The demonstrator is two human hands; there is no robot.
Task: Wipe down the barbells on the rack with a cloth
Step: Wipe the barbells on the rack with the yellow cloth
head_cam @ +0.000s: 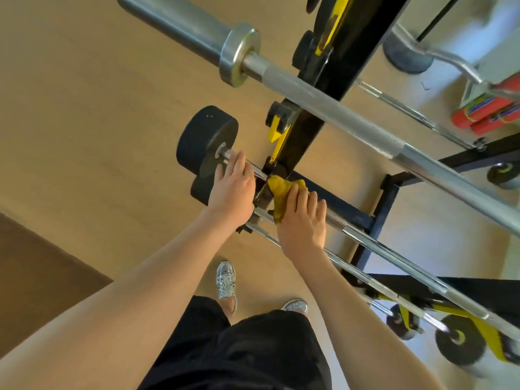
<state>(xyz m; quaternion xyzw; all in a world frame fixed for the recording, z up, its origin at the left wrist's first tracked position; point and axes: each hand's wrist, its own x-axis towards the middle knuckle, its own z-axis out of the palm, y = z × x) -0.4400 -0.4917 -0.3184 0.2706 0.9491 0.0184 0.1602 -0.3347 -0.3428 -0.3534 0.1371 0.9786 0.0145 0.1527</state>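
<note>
Clutching the cloth (281, 190) on the lower barbell (374, 244), the right hand (302, 223) risked snagging the rack hook (274, 168), left hand (233, 187) resting flat.

Left hand (233, 190), right hand (302, 223), yellow cloth (281, 190) on barbells (394, 257)
</note>
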